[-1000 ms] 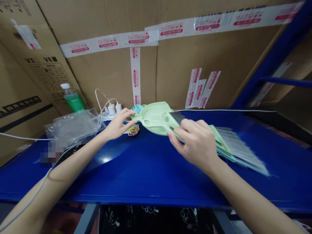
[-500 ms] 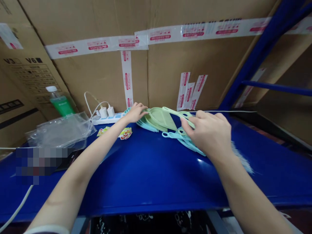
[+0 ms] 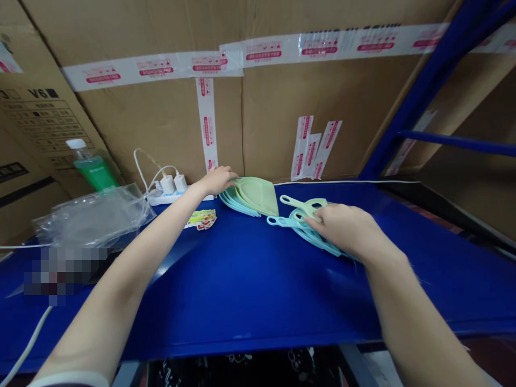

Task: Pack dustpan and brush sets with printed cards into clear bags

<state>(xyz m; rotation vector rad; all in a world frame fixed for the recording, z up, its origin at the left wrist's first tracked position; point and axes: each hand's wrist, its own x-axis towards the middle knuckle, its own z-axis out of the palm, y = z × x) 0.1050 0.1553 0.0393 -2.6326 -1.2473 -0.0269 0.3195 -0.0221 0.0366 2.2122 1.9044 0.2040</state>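
A stack of small plastic dustpans, pale green on top and light blue beneath, lies at the back of the blue shelf. My left hand rests on the stack's left rim with its fingers curled over the edge. To the right lies a pile of small brushes with green and blue looped handles. My right hand lies on that pile, fingers bent over the handles and covering the bristles.
Taped cardboard boxes form the back wall. A white power strip with chargers, a green bottle, clear plastic bags and colourful stickers sit at the left. A blue rack post rises at the right.
The green dustpan and brush that I held together a second ago are apart: the pan went onto the stack at the left, the brush onto the pile at the right.
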